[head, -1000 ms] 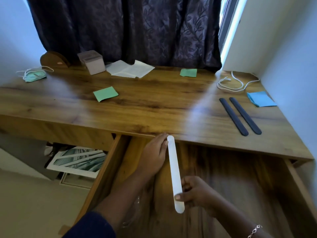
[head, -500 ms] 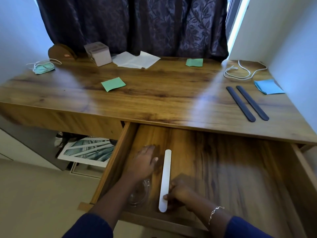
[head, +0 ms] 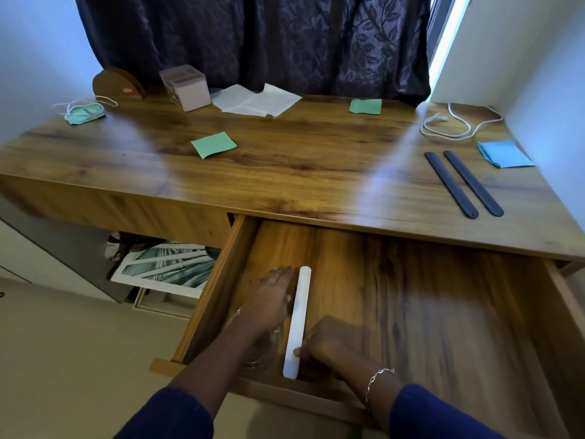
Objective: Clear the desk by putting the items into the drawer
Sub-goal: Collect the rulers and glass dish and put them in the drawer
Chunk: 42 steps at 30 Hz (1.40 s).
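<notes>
white strip (head: pixel 298 321) | in drawer (head: pixel 411 305) | long axis front-to-back, far end toward desk (head: pixel 285 160)

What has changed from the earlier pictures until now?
The white strip went down from the desk edge to the drawer floor. The right hand still pinches its near end; the left hand now lies flat beside it. Everything on the desk stayed.

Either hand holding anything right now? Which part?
Right hand pinches the white strip near its near end, inside the drawer. Left hand lies open beside the strip, gripping nothing.
</notes>
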Available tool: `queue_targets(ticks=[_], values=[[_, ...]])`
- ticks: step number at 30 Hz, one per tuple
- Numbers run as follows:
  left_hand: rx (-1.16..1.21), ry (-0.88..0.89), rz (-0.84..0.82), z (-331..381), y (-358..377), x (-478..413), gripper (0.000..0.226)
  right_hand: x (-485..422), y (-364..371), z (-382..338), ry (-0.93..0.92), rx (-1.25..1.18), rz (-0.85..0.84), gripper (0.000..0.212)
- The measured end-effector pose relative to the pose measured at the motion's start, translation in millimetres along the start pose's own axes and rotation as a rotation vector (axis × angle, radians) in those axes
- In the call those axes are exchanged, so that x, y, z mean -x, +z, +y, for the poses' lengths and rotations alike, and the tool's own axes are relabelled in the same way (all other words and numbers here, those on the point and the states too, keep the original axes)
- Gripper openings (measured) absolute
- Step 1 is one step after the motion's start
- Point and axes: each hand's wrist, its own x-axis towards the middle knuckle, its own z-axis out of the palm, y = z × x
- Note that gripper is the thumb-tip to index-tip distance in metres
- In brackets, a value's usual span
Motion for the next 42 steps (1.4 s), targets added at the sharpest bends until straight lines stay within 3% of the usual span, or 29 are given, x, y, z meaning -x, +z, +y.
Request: queue_targets(ticks=[10,16,22,26,31,37,42], values=[[-0.115,0.075,-0.035,0,6,-1,0.062,-7,2,-1,-0.007,0.139,-0.015,0.056],[-0.149,0.087,-0.044,5,14,-9,0.064,1,-19,15,-0.091,-0.014,-0.037,0.029],[-0.170,0.201,0.119,22,12,-21,0.068,23,-74,42,-0.316,-0.034,0.286,0.015],[-0.195,0.309,0.174,44,0,-40,0.069,27,-124,55,-0.340,-0.046,0.615,0.019],[-0.285,0.361,0.204,72,-25,-75,0.066,25,-189,54,-0.417,-0.105,0.885,0.011],[-0.293,0.339,0.168,96,-41,-108,0.070,-14,-269,49,-0.286,0.097,1.018,0.011],[-0.286,0.318,0.138,104,-44,-123,0.071,-40,-301,42,-0.203,0.258,0.971,0.028]])
